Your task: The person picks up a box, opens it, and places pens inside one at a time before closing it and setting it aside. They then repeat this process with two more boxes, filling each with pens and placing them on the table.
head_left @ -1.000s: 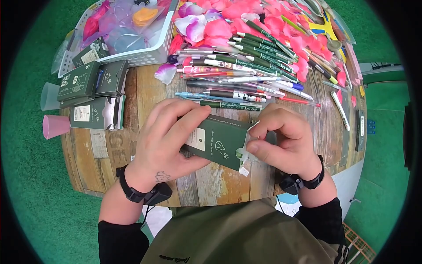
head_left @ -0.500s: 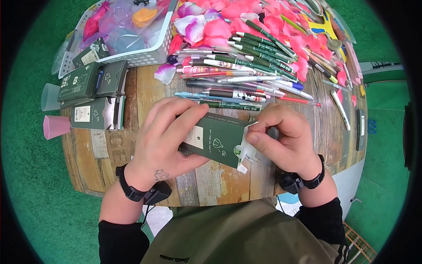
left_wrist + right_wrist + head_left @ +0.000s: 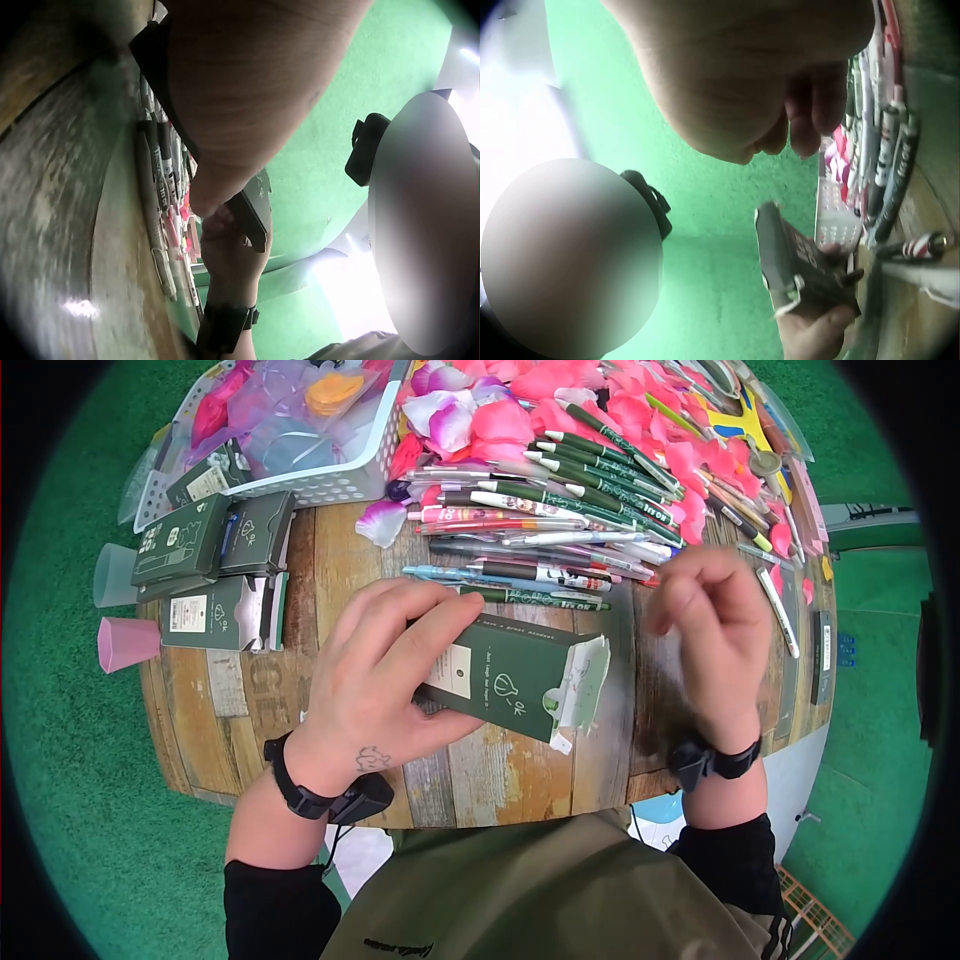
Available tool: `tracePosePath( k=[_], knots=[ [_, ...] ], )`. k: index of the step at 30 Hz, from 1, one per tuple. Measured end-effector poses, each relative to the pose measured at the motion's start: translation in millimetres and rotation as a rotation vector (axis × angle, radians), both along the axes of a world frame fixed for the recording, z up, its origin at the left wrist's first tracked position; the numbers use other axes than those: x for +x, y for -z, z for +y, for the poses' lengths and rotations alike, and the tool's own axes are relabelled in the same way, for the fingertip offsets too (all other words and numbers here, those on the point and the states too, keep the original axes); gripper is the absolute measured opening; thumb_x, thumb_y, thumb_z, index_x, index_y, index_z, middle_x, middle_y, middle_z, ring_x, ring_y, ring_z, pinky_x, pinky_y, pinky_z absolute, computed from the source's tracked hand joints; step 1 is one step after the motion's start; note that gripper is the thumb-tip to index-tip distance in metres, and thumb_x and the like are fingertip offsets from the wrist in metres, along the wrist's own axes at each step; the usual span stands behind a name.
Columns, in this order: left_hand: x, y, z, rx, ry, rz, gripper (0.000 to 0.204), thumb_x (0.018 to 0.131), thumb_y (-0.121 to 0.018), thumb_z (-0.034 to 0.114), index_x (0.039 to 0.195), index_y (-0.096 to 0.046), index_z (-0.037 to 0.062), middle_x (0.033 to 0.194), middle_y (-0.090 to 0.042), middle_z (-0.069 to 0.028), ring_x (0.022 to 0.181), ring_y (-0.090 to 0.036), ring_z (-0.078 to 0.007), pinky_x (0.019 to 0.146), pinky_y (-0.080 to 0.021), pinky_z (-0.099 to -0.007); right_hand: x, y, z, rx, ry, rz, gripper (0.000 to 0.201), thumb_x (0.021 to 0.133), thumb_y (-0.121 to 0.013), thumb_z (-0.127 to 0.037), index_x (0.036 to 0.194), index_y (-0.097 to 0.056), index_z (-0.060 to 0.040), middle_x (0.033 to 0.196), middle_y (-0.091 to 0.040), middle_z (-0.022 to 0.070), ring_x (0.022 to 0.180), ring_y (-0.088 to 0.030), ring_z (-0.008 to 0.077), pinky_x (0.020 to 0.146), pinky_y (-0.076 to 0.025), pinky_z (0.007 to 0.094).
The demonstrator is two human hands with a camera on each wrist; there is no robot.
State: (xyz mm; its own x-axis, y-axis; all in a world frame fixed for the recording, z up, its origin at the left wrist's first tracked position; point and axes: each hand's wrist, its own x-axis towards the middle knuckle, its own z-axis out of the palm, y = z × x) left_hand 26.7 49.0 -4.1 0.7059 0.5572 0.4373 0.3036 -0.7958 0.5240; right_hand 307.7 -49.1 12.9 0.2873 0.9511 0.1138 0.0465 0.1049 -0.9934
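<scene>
A dark green cardboard box [image 3: 495,675] with white print lies in my left hand [image 3: 385,660], which grips it from the left side above the table. Its right end gapes, with a ragged pale flap [image 3: 583,685] standing out. My right hand [image 3: 715,625] is raised to the right of the box, blurred, its fingers loosely bent and nothing visible in them. In the right wrist view the box [image 3: 799,262] is below and apart from these bent fingers [image 3: 806,120]. Just beyond the box lies a dark green pen [image 3: 540,598].
Several pens [image 3: 560,540] lie piled behind the box, against pink petals [image 3: 500,425]. At the left are stacked green boxes [image 3: 180,550], a white basket [image 3: 375,455] and a pink cup [image 3: 130,644]. A white pen [image 3: 777,610] lies at the right.
My right hand has let go of the box's end flap and moved right and upward, away from it. The left hand still holds the box in nearly the same place.
</scene>
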Motion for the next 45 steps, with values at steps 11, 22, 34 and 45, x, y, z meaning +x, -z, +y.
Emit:
tracePosePath(
  k=[11,22,34,45],
  knots=[
    [-1,0,0,-0.005,-0.005,0.021,0.074,0.062,-0.091,0.019,0.132,-0.068,0.0079,0.122,-0.064,-0.0108,0.111,-0.063,-0.0371,0.096,-0.055,-0.048,31,-1,14,-0.25,0.011,-0.904,0.012,0.089,-0.07,-0.003,0.101,-0.071,0.0013,0.094,-0.07,0.0151,0.079,-0.071,0.027,0.071,-0.055,0.0365],
    [0,-1,1,-0.016,-0.006,0.053,0.075,0.062,-0.091,0.019,0.132,-0.068,0.008,0.122,-0.064,-0.0109,0.111,-0.063,-0.037,0.096,-0.055,-0.0484,36,-9,5,-0.398,-0.005,-1.162,0.011,0.083,-0.07,-0.005,0.094,-0.072,-0.0013,0.094,-0.067,0.0157,0.094,-0.067,0.0358,0.084,-0.054,0.0464],
    [0,2,2,-0.025,-0.008,0.069,0.076,0.062,-0.091,0.02,0.133,-0.068,0.0083,0.123,-0.064,-0.011,0.111,-0.063,-0.0376,0.097,-0.055,-0.0485,15,-14,4,-0.316,0.018,-0.514,0.01,0.098,-0.07,-0.008,0.106,-0.071,-0.0021,0.092,-0.07,0.0107,0.081,-0.066,0.0192,0.074,-0.052,0.0309],
    [0,1,0,-0.034,-0.004,0.097,0.076,0.061,-0.092,0.018,0.132,-0.067,0.0057,0.124,-0.065,-0.013,0.113,-0.063,-0.038,0.098,-0.053,-0.0488,5,-22,3,-0.069,-0.319,-0.511,0.018,0.091,-0.074,0.0,0.108,-0.078,-0.0049,0.088,-0.073,0.0074,0.076,-0.067,0.0173,0.068,-0.051,0.0306]
  ],
)
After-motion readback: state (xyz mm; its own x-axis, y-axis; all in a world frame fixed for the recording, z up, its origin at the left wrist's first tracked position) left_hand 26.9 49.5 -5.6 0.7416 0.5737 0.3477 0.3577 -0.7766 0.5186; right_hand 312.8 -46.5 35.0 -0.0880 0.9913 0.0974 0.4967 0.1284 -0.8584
